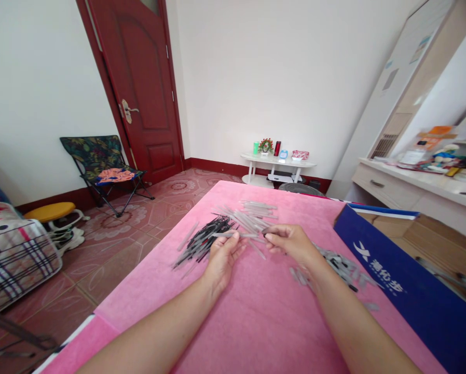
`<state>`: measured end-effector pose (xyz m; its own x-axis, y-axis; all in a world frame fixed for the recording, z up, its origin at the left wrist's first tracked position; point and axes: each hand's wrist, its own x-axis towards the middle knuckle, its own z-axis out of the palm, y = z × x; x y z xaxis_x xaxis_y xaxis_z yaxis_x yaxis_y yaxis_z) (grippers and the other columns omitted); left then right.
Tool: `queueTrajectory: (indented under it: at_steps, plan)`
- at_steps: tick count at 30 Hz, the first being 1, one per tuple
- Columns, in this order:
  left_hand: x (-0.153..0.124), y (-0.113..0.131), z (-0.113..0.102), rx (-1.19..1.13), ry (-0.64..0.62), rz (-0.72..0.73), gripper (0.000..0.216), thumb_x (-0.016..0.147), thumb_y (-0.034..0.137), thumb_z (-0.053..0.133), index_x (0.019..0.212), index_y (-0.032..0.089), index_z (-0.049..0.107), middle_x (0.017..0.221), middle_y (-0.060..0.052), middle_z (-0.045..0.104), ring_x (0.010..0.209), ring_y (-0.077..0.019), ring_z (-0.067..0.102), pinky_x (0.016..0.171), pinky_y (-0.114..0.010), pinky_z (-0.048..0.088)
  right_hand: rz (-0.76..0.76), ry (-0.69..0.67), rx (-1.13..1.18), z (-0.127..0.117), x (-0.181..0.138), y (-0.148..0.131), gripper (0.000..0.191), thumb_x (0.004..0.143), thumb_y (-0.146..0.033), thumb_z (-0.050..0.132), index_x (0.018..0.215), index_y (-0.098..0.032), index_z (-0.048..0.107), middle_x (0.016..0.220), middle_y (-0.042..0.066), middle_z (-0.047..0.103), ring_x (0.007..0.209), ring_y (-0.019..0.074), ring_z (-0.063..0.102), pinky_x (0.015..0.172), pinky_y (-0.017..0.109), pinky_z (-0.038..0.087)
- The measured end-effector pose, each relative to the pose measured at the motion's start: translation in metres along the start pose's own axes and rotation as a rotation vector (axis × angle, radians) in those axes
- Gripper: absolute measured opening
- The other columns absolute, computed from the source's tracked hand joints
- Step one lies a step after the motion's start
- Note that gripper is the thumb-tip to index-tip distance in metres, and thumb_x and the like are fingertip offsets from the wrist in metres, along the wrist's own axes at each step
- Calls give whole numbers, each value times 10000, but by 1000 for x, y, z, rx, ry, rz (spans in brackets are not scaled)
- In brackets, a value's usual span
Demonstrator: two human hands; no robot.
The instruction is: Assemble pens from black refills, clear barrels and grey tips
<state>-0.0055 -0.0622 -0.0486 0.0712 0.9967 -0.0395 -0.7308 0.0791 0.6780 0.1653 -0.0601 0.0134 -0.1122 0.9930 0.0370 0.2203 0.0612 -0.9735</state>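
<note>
So the person's got both hands out over the pink table [256, 311], close together but not touching. The left hand [223, 254] is closed around a gray tube [248, 235] lying roughly level, and the right hand [289, 241] pinches its other end. Just beyond the left hand is a heap of black refills [202, 243], with loose gray tubes [254, 210] further back. Small gray caps [344, 267] are scattered by the right wrist, next to a blue box [392, 280].

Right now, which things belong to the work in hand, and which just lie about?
In hand: left hand, right hand, both pinching a grey tube; black rods; grey tubes; small grey pieces; pink table.
Lying about: blue box, untouched; folding chair; white side table; yellow stool.
</note>
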Motion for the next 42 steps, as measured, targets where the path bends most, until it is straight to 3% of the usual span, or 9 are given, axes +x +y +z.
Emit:
queueTrajectory:
  at_steps: [9,42]
  plan:
    - [0,1,1,3,8,11,266,639,251,692,863,174,570,803,-23,654,771,-157,634,760,-283,464,-9,-5,12,9,-4,-13,205,573,-269,650,680,-138,535,556,-3,602,521,132,607,517,246,501]
    - [-1,0,1,40,20,18,302,609,253,712,866,178,573,821,-27,658,761,-155,636,733,-268,471,-48,20,-32,13,-1,-9,158,585,-243,617,657,-150,511,570,-7,593,515,135,605,487,230,484]
